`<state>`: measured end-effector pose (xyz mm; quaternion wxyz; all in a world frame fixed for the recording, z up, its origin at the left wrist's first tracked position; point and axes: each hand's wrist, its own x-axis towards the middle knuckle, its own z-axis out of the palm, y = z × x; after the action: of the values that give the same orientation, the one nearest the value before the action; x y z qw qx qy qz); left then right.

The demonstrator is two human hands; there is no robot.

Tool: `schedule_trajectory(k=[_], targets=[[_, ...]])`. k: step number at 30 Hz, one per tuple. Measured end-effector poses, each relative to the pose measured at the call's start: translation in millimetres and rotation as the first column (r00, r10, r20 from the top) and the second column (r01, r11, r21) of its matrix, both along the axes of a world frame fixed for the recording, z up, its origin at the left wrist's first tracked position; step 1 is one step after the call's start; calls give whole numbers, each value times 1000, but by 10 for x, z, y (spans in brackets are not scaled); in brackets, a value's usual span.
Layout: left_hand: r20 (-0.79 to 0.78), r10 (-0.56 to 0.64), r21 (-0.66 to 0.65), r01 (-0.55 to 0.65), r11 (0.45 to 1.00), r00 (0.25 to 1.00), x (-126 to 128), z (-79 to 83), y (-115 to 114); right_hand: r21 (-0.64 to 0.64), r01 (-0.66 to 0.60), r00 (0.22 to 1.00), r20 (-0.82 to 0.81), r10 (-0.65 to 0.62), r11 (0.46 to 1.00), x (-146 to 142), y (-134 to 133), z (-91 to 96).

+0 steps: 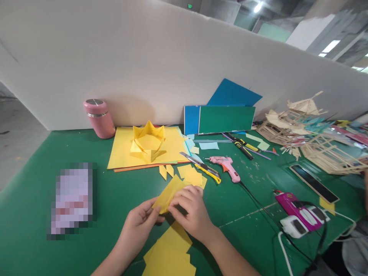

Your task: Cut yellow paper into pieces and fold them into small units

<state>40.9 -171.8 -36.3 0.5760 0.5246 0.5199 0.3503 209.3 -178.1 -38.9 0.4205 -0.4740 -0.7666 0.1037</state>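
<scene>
Both my hands hold a folded piece of yellow paper (pixel 169 193) low over the green table (pixel 115 199). My left hand (pixel 139 226) pinches its lower left corner with closed fingers. My right hand (pixel 191 212) has its fingers curled down on the paper's right side. Under my wrists lies a small stack of yellow paper squares (pixel 171 253). Farther back, a folded yellow paper crown (pixel 149 142) rests on large yellow sheets (pixel 123 151).
A pink thermos (pixel 99 118) stands at the back left by the white partition. A yellow utility knife (pixel 201 166), a pink glue gun (pixel 227 166) with its black cord, blue and green card sheets (pixel 225 119), wooden stick models (pixel 313 134) and a power strip (pixel 299 218) fill the right.
</scene>
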Motion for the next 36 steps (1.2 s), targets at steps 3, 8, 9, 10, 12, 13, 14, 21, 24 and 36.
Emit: schedule_trajectory(k=[3,8,9,10,12,13,14,21,24,36], targets=[[-57,-15,130,23,991,998,-1,-41,-16,-39,19,1000,21,-18,999,-3,12,-21],[-305,73,432,70,899,949,-64,-93,13,-112,-82,994,64,90,990,21,10,-18],[-326,103,470,67,880,940,-80,-98,24,-125,-105,990,76,116,987,26,8,-20],[-334,122,495,64,866,935,-92,-101,34,-139,-124,986,92,137,982,30,6,-26],[-345,134,524,72,849,929,-107,-96,48,-166,-134,980,124,156,977,38,3,-45],[-357,124,537,95,838,926,-109,-90,52,-179,-132,978,139,158,975,42,4,-57],[-372,108,560,131,818,922,-108,-83,53,-191,-129,976,151,159,973,45,5,-67],[-450,132,739,286,610,883,-93,-105,43,-331,-117,983,98,158,936,45,26,-98],[-461,124,736,300,607,879,-95,-134,40,-361,-65,990,90,104,930,34,29,-102],[-489,64,671,328,664,870,-94,-151,32,-375,-59,992,80,96,925,48,35,-98]])
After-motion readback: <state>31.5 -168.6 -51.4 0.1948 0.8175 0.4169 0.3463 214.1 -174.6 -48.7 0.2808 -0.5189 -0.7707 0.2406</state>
